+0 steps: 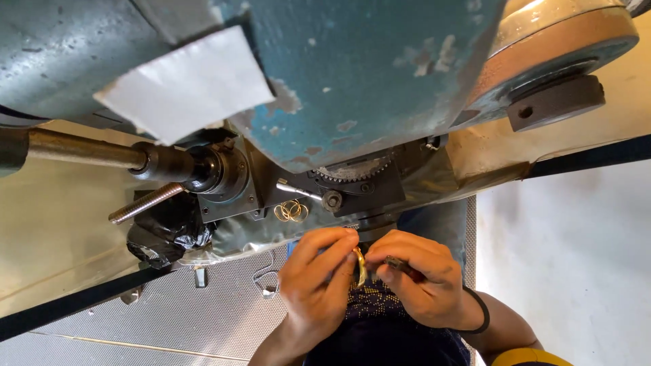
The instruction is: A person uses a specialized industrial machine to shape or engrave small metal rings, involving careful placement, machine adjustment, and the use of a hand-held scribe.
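We work close under a worn teal machine [380,74], its paint chipped to grey. Our left hand [317,281] pinches a gold ring [360,266] upright between thumb and fingers; our right hand [419,276] closes on a dark tool [403,266] just beside it. More rings [291,211] hang near the gear [356,169]. Grey perforated sheet [196,308] lies below, a pale wall [569,237] to one side.

Chipped teal machine [380,74], gold ring [360,266], black wristband [483,312].
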